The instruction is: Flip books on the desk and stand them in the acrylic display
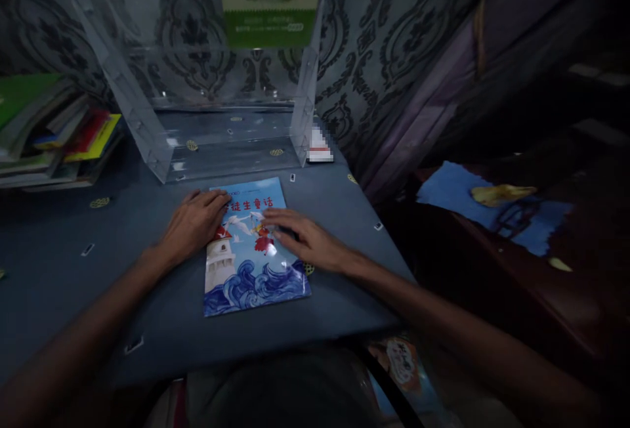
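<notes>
A thin picture book (246, 277) lies face up on the blue-grey tabletop, its glossy cover showing blue waves, a white building, birds and red Chinese characters. My left hand (199, 218) rests along the book's upper left edge, fingers stretched over the cover's corner. Over the right side of the cover lies my right hand (305, 237), its fingers extended and somewhat apart. Neither hand grips the book. Just beyond it stands a clear plastic rack (231, 152), and a green-edged book (270, 27) is propped high in it.
Stacked books (54, 132) are at the table's left. A small white item (319, 146), partly blurred out, sits by the rack's right foot. To the right, a blue sheet (453, 192) lies on a dark red surface. Another book (401, 369) shows below the table edge.
</notes>
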